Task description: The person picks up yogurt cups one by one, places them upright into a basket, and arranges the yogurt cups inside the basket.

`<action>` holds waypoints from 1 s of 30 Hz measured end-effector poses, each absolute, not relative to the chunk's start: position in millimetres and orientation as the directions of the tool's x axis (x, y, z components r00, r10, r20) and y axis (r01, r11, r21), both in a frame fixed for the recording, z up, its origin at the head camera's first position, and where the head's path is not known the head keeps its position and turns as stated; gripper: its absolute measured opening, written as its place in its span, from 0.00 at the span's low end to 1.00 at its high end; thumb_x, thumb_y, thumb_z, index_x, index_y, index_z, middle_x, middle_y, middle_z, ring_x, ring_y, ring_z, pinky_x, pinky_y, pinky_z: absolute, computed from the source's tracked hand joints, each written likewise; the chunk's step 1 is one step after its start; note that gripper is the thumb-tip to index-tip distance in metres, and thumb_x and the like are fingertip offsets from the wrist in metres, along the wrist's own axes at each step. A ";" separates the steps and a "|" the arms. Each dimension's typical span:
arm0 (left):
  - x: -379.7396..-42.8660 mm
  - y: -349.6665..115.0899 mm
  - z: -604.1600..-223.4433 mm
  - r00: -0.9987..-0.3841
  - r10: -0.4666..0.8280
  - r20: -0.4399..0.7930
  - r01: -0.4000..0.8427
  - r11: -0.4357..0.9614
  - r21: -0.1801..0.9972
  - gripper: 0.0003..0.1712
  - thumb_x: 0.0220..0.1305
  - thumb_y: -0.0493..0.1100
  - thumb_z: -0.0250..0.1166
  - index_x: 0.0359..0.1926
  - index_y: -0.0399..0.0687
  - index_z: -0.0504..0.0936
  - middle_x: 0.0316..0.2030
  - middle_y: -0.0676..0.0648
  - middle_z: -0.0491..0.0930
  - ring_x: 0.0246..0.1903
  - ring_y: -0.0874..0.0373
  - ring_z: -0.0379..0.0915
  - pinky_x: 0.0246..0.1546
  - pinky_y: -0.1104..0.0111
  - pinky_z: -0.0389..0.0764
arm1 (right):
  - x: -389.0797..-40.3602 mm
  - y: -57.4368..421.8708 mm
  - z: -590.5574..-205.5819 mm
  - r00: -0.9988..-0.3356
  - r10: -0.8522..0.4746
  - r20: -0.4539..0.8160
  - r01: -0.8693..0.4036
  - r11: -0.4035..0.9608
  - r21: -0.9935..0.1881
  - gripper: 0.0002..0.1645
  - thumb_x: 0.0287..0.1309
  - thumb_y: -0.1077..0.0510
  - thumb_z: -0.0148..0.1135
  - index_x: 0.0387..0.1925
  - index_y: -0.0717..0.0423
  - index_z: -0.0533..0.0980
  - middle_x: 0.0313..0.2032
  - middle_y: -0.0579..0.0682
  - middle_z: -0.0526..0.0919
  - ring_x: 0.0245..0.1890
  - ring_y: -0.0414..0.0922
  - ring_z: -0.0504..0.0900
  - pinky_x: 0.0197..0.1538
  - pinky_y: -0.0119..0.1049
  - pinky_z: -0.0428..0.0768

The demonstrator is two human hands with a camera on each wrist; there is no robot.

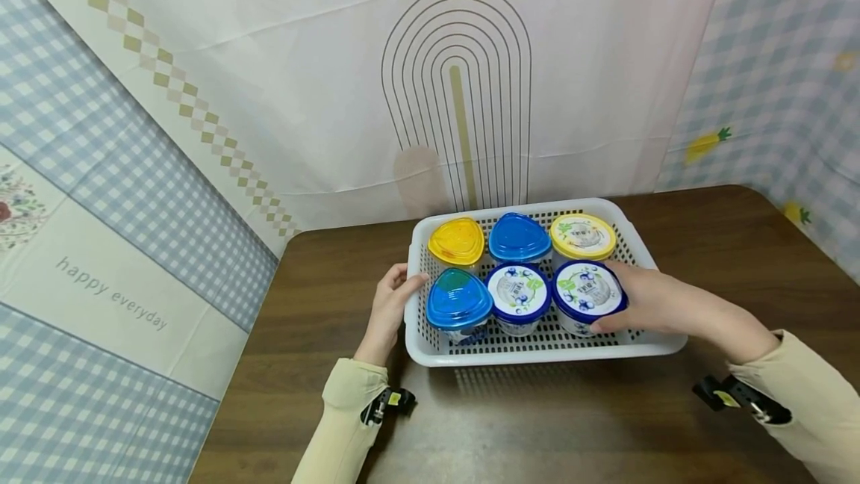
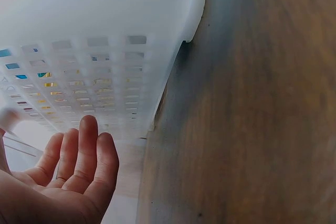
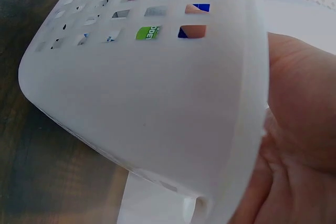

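A white perforated plastic basket (image 1: 645, 346) holds several lidded tubs in two rows. My left hand (image 1: 387, 308) is at its left side, thumb over the rim and fingers outside against the wall; the left wrist view shows those fingers (image 2: 88, 148) bent. Inside the basket, my right hand (image 1: 655, 301) grips the front right tub with a round blue-rimmed lid (image 1: 587, 288), thumb in front, other fingers mostly hidden behind it. Beside that tub stands a matching tub (image 1: 519, 291), then one with a blue rounded-triangle lid (image 1: 460, 301). The right wrist view shows the basket's outer wall (image 3: 147, 103) and my palm beyond its rim.
The back row has a yellow triangular-lidded tub (image 1: 457, 241), a blue triangular-lidded tub (image 1: 519, 237) and a round yellow-lidded tub (image 1: 583, 236). The basket stands on a dark wooden table (image 1: 322, 282), near the patterned cloth (image 1: 322, 95) hanging behind.
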State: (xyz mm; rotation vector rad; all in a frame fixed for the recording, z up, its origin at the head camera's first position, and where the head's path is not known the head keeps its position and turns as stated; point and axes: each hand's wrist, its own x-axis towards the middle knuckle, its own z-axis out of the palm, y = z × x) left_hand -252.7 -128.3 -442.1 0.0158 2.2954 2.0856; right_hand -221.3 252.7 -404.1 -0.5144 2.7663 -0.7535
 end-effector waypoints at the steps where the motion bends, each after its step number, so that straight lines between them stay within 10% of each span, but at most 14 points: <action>1: -252.8 -128.2 -441.9 -0.999 0.034 -0.023 -0.019 0.096 0.995 0.21 0.69 0.42 0.64 0.56 0.34 0.76 0.42 0.45 0.80 0.37 0.57 0.79 0.43 0.64 0.85 | -221.3 252.7 -404.2 -0.914 -0.387 -0.123 -0.272 0.808 -0.523 0.65 0.43 0.38 0.81 0.68 0.73 0.58 0.59 0.71 0.73 0.57 0.65 0.75 0.56 0.65 0.74; 30: -270.5 -134.8 -468.6 -0.999 0.035 -0.018 -0.015 0.086 0.996 0.22 0.69 0.46 0.64 0.58 0.37 0.76 0.43 0.45 0.80 0.37 0.57 0.79 0.43 0.62 0.85 | -215.3 249.3 -405.2 -0.933 -0.345 -0.108 -0.254 0.838 -0.483 0.68 0.45 0.33 0.77 0.69 0.76 0.55 0.60 0.75 0.70 0.58 0.69 0.73 0.55 0.67 0.74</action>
